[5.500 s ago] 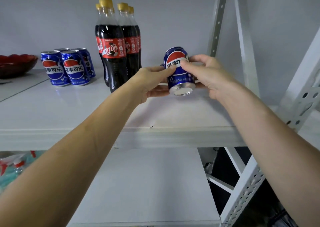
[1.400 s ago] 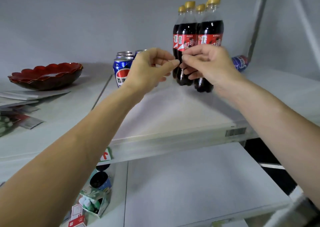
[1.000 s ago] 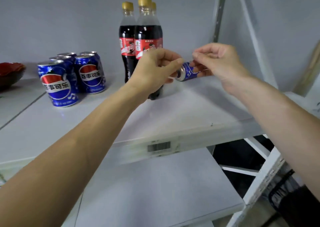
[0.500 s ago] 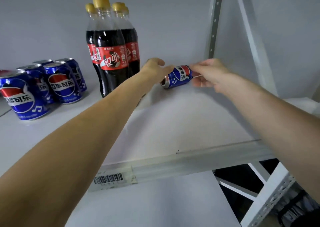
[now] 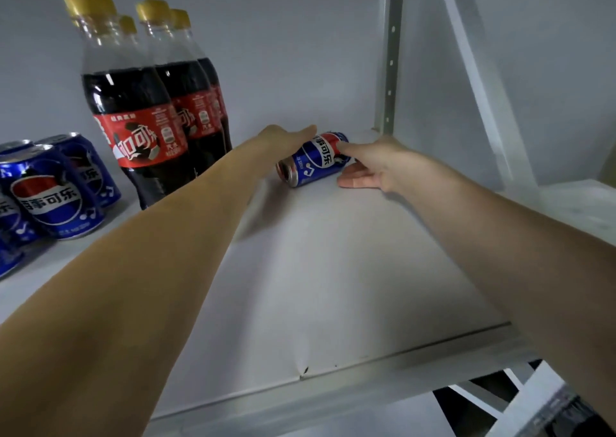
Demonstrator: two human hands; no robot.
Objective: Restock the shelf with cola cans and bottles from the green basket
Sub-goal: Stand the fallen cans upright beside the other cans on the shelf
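Note:
A blue cola can lies on its side at the back of the white shelf, its open end facing me. My left hand reaches over the can's left side with straight fingers and touches its top. My right hand is at the can's far end, with the forefinger laid on the can and the thumb flat on the shelf beside it. Several cola bottles with yellow caps stand upright to the left. Several upright blue cans stand at the far left. The green basket is out of view.
A perforated shelf post rises just behind the lying can, with a slanted brace to its right. The grey wall closes the back. A lower shelf frame shows at the bottom right.
Both hands have reached deeper along the shelf to the lying can. The left hand's fingers now lie over it and the right forefinger rests on it. The view has moved closer.

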